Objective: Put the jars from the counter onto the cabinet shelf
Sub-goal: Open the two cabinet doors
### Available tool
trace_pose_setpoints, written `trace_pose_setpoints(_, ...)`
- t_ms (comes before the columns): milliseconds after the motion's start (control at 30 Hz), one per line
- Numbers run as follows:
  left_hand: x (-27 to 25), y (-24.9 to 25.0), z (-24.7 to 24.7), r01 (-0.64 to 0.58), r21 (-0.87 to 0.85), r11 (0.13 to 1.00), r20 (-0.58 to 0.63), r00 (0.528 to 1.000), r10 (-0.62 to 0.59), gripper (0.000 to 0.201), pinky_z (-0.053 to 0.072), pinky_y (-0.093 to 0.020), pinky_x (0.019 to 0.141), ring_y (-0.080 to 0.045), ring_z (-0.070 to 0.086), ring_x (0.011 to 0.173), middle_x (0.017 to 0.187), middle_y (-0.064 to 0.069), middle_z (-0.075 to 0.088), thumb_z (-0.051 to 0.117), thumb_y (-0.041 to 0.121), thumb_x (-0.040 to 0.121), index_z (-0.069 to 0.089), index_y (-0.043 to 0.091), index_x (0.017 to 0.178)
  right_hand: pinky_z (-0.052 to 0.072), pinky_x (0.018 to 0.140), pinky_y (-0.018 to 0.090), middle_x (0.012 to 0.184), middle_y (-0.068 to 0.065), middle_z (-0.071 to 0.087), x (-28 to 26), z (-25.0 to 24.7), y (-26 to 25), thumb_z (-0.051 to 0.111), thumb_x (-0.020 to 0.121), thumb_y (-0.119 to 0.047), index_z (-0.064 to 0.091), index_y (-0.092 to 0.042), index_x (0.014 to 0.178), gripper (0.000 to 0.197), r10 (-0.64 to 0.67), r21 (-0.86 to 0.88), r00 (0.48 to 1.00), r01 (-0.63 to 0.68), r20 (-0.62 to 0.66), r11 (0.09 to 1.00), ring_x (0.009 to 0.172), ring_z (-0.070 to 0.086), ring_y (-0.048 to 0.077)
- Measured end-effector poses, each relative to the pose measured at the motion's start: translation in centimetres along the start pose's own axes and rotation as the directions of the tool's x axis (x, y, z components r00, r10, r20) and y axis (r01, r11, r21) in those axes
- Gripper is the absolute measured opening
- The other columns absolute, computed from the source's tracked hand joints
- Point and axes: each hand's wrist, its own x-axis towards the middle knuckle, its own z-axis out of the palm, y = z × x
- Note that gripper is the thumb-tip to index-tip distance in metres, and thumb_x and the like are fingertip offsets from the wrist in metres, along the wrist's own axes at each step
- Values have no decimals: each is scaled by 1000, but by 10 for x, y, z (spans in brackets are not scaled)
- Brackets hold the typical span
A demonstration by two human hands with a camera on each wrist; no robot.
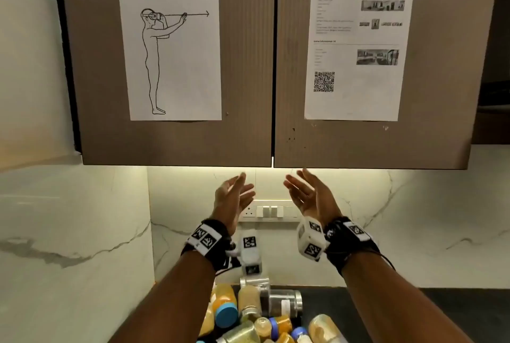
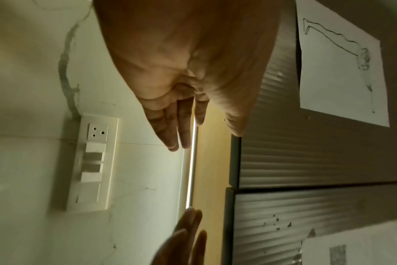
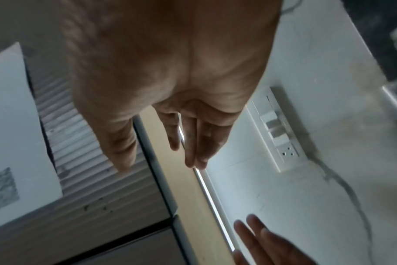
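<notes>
Your left hand (image 1: 234, 196) and right hand (image 1: 309, 193) are raised, fingers straight, holding nothing, just below the shut cabinet doors (image 1: 176, 138); jars (image 1: 248, 312) crowd the table (image 1: 441, 312).

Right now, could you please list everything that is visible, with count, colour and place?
Cabinet doors: two, brown, both shut, above the counter.
Paper sheets: two, white, one on each door.
Socket and switch panel: one, white, on the marble wall.
Jars: a crowded cluster, count unclear, mostly yellow and orange contents, some blue lids, on the dark counter.
Wrist cameras: two, white, at the wrists.
Left hand: open, empty, raised under the doors.
Right hand: open, empty, likewise raised.
</notes>
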Motion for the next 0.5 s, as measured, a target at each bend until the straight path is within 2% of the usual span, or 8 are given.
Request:
trace_pose_setpoints(67, 6, 7, 6, 13, -90, 996, -23, 1000, -15, 51, 51, -40, 100, -32, 63, 117, 127, -19, 64, 60, 40, 96, 47, 10, 135, 46, 107, 35, 124, 22, 70, 5, 7, -2, 71, 90, -28, 65, -4, 109, 31, -11, 113, 1000, 13, -18, 994, 114, 65, 32)
trace_pose_setpoints(100, 9, 12, 8, 21, -158, 987, -27, 999, -25, 47, 51, -38, 98, -33, 63, 119, 127, -19, 64, 60, 39, 97, 50, 9, 131, 46, 108, 35, 125, 23, 69, 6, 10, -4, 72, 89, -28, 66, -3, 110, 33, -24, 154, 1000, 26, -10, 988, 117, 65, 32)
trace_pose_setpoints(200, 12, 24, 13, 1, -314, 949, -46, 999, -16, 36, 53, -35, 89, -33, 67, 113, 119, -19, 69, 63, 34, 96, 57, 8, 120, 51, 102, 33, 126, 20, 69, 10, 13, -1, 71, 91, -26, 62, -5, 127, 42, -84, 220, 996, 84, -9, 972, 120, 66, 32)
trace_pose_setpoints(300, 10, 29, 15, -27, -292, 956, -50, 999, 13, 27, 52, -33, 87, -30, 69, 100, 109, -16, 70, 61, 29, 97, 61, 7, 114, 56, 92, 30, 126, 18, 70, 11, 13, -1, 68, 94, -24, 58, -5, 132, 44, -112, 205, 993, 115, -24, 972, 116, 68, 32)
trace_pose_setpoints(367, 8, 29, 17, -34, -284, 958, -47, 999, 22, 24, 52, -32, 85, -29, 68, 98, 104, -14, 71, 60, 28, 98, 61, 8, 111, 57, 91, 30, 126, 20, 69, 9, 15, -2, 67, 95, -24, 58, -4, 131, 42, -119, 172, 992, 123, -29, 977, 116, 69, 32)
trace_pose_setpoints(500, 0, 28, 16, -55, -284, 957, -60, 997, 40, 28, 52, -30, 83, -26, 69, 92, 102, -13, 71, 60, 30, 98, 62, 7, 114, 55, 92, 30, 127, 21, 68, -1, 16, -2, 63, 98, -23, 58, -3, 132, 41, -141, 141, 989, 144, -37, 979, 112, 70, 31)
